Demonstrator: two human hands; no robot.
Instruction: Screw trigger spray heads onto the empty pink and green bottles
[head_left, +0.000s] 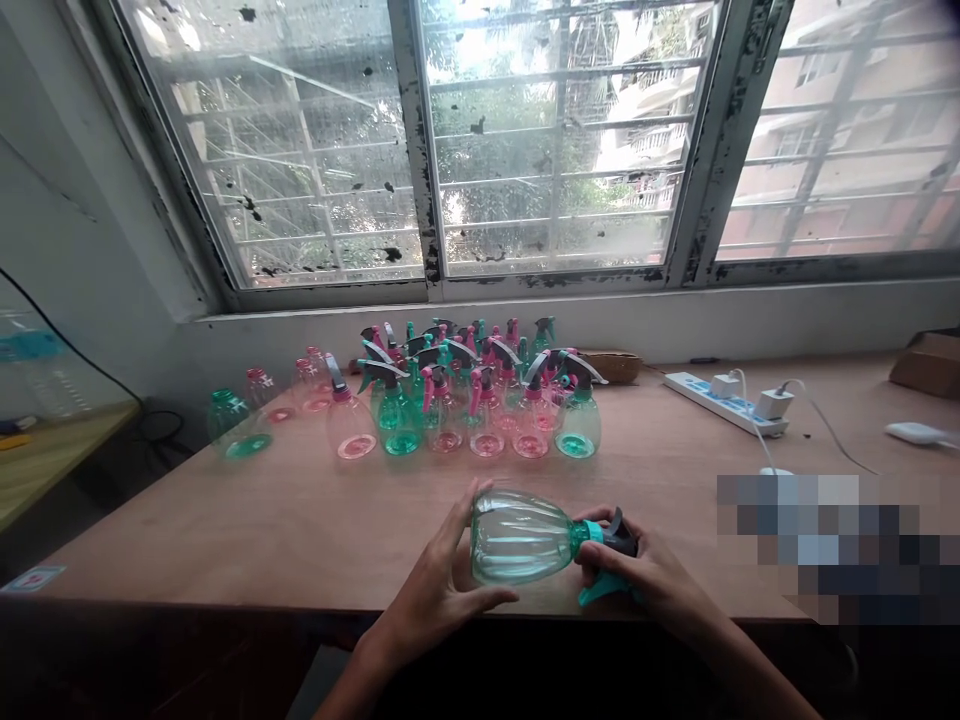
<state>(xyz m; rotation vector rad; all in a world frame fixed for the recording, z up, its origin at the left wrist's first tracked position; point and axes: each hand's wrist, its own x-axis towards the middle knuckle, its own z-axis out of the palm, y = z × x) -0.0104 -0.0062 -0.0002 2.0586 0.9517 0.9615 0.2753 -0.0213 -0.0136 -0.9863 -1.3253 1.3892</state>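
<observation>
A clear green spray bottle (521, 537) lies sideways in the air above the table's front edge, its base to the left. My left hand (442, 570) cups the base end, with fingers behind it and the thumb along the underside. My right hand (652, 565) grips the black and turquoise spray head (615, 540) at the neck, fingers closed around it. Farther back stand several pink and green spray bottles with heads fitted, among them a green one (577, 425) at the right end of the front row.
Bottles without spray heads, including a green one (238, 425), stand at the table's left. A white power strip (720, 403) with plugs and cords lies to the right. A cardboard box (926, 362) sits at the far right. Windows rise behind the wooden table (300, 530).
</observation>
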